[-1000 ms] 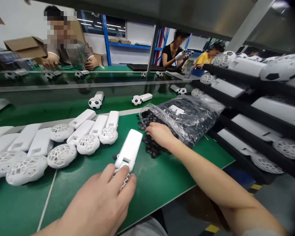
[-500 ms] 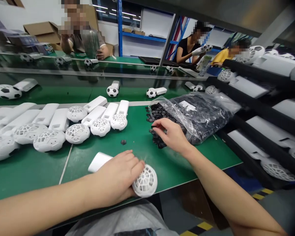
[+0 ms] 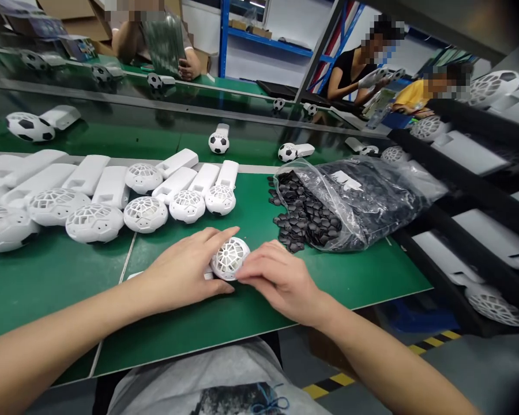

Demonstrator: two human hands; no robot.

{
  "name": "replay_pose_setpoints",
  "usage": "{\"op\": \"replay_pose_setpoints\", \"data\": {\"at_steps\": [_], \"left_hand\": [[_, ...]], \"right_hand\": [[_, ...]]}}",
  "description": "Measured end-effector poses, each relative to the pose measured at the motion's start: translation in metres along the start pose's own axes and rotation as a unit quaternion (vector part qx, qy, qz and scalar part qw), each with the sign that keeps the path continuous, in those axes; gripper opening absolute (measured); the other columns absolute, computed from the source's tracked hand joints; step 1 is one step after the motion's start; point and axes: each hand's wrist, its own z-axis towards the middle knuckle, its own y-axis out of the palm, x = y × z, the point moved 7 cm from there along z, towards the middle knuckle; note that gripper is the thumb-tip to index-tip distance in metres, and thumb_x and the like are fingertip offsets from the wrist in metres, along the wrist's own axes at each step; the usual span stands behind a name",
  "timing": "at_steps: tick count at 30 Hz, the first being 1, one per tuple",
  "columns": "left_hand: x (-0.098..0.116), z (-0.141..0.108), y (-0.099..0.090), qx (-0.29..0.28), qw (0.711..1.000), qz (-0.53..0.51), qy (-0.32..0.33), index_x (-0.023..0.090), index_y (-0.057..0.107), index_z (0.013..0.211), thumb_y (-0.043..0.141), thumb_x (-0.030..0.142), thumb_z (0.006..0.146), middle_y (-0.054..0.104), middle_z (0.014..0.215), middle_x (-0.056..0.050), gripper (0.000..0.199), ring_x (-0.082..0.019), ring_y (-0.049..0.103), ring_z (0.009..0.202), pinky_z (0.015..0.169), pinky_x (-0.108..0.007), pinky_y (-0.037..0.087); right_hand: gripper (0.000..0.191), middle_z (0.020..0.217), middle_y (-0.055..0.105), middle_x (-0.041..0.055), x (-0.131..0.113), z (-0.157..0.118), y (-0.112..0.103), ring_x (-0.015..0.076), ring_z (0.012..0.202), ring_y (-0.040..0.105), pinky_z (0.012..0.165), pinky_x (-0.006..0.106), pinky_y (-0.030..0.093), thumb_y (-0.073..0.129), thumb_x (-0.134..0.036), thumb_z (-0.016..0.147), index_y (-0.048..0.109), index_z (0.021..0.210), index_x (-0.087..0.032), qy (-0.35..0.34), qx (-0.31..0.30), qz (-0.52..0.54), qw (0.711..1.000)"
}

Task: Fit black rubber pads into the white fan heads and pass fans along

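A white handheld fan [image 3: 230, 259] with a round, football-patterned grille lies on the green table, grille up. My left hand [image 3: 190, 262] is wrapped around its head from the left, thumb and fingers on either side. Most of its handle is hidden under that hand. At the lower right rim of the head, my right hand [image 3: 279, 279] is closed in a pinch, fingertips touching the rim. Whatever sits between those fingertips is hidden. Small black pentagon-like pieces [image 3: 305, 210] spill from the mouth of a clear plastic bag [image 3: 363, 202] beyond my right hand.
More white fans [image 3: 145, 214] stand in rows at the left. Finished-looking black-and-white fans [image 3: 218, 142] lie along the green conveyor [image 3: 155, 147]. A black rack [image 3: 458, 225] full of fans rises at the right. Several people [image 3: 354, 75] sit across the line.
My right hand has come from the pile of black pieces to the fan's head. My left hand has shifted the fan leftward and away from the table edge. The view has tilted down.
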Motion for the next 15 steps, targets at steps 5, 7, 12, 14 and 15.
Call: {"op": "replay_pose_setpoints", "data": {"at_steps": [5, 7, 12, 14, 15], "left_hand": [[-0.002, -0.002, -0.002, 0.006, 0.998, -0.06, 0.0, 0.025, 0.035, 0.132, 0.061, 0.056, 0.07, 0.052, 0.126, -0.007, 0.074, -0.027, 0.055, 0.106, 0.087, -0.038, 0.045], [0.001, -0.003, -0.003, 0.008, 0.998, -0.068, 0.005, 0.025, 0.039, 0.128, 0.059, 0.053, 0.073, 0.053, 0.123, -0.006, 0.065, -0.026, 0.056, 0.103, 0.085, -0.038, 0.046], [0.008, -0.004, -0.003, 0.009, 0.999, -0.039, 0.02, 0.026, 0.042, 0.125, 0.058, 0.046, 0.077, 0.056, 0.116, -0.006, 0.055, -0.025, 0.057, 0.098, 0.08, -0.038, 0.046], [0.009, -0.005, -0.002, 0.005, 1.0, -0.025, 0.019, 0.026, 0.042, 0.125, 0.058, 0.044, 0.078, 0.057, 0.115, -0.006, 0.052, -0.025, 0.057, 0.097, 0.08, -0.039, 0.046], [0.009, -0.007, 0.0, 0.0, 1.0, -0.02, 0.02, 0.026, 0.041, 0.125, 0.058, 0.043, 0.078, 0.056, 0.115, -0.006, 0.053, -0.025, 0.056, 0.098, 0.08, -0.039, 0.045]], "right_hand": [[0.004, 0.078, 0.063, 0.0006, 0.0, 0.005, 0.01, 0.0161, 0.077, 0.056, 0.071, 0.033, 0.041, 0.057, -0.016, 0.084, 0.057, 0.083, -0.02, 0.017, 0.003, -0.037, 0.999], [0.017, 0.095, 0.061, 0.0052, 0.008, 0.004, 0.008, 0.0193, 0.093, 0.055, 0.079, 0.034, 0.044, 0.064, -0.02, 0.079, 0.055, 0.094, -0.02, 0.074, 0.023, -0.016, 0.997], [0.049, 0.136, 0.04, 0.0145, 0.016, -0.012, 0.022, 0.0214, 0.126, 0.038, 0.102, 0.038, 0.037, 0.062, -0.023, 0.08, 0.038, 0.123, -0.019, 0.124, -0.005, 0.047, 0.991], [0.046, 0.138, 0.038, 0.015, 0.016, -0.014, 0.02, 0.0218, 0.127, 0.038, 0.104, 0.04, 0.034, 0.059, -0.023, 0.082, 0.038, 0.123, -0.019, 0.115, 0.006, 0.057, 0.992], [0.043, 0.137, 0.041, 0.0139, 0.019, -0.013, 0.019, 0.0219, 0.126, 0.04, 0.103, 0.04, 0.036, 0.059, -0.024, 0.083, 0.04, 0.121, -0.02, 0.123, -0.001, 0.074, 0.99]]}}
